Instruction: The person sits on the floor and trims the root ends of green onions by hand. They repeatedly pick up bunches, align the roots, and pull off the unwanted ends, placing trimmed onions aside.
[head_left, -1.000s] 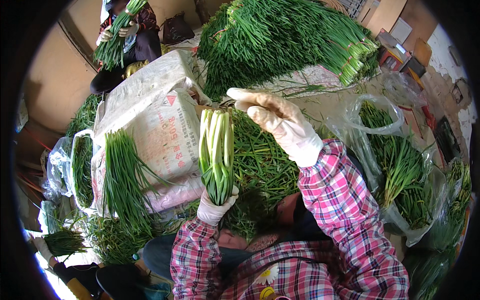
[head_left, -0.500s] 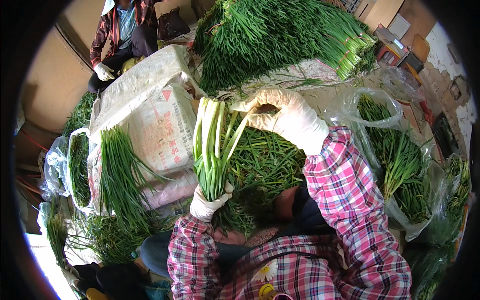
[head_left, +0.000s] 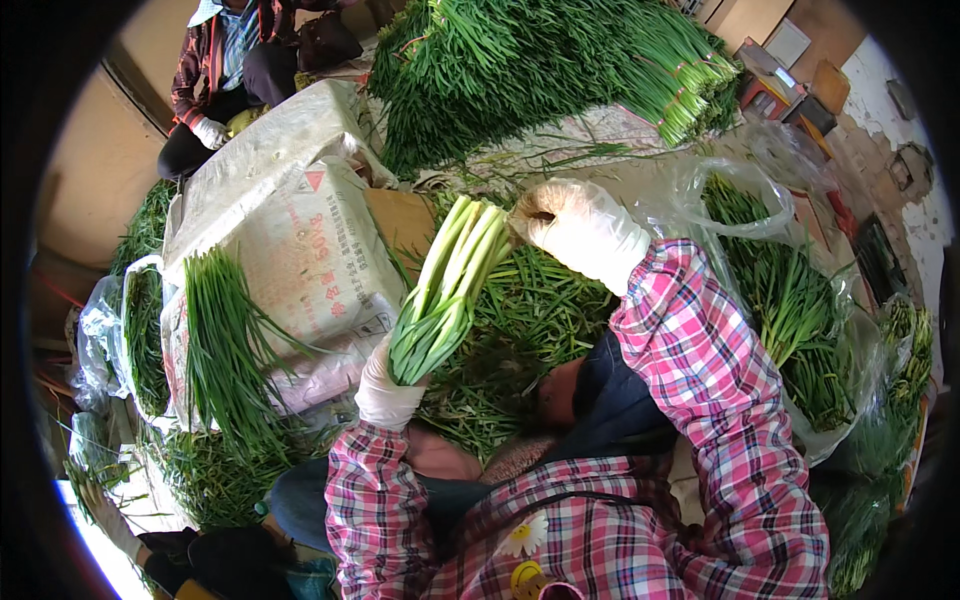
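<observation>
Work floor crowded with cut greens. Big heap of bundled green stalks [head_left: 560, 70] at top. White printed sack [head_left: 300, 230] left of centre, loose sheaf of thin greens [head_left: 225, 340] lying against it. Clear plastic bag [head_left: 800, 320] of greens at right. Seated person in plaid [head_left: 235, 60] top left. Bunch of green onions [head_left: 445, 290] at centre, white ends up, tilted right. Left hand [head_left: 385, 385], gloved, wrapped around bunch's lower green end. Right hand [head_left: 580, 230], gloved, fingers curled at white tips, touching them.

I'm in a produce sorting shed: a big heap of bundled green chives [head_left: 540, 70] ahead, plastic bags [head_left: 800, 300] stuffed with more, a woven sack [head_left: 290, 230], and another gloved person [head_left: 225, 70] seated on the floor.
</observation>
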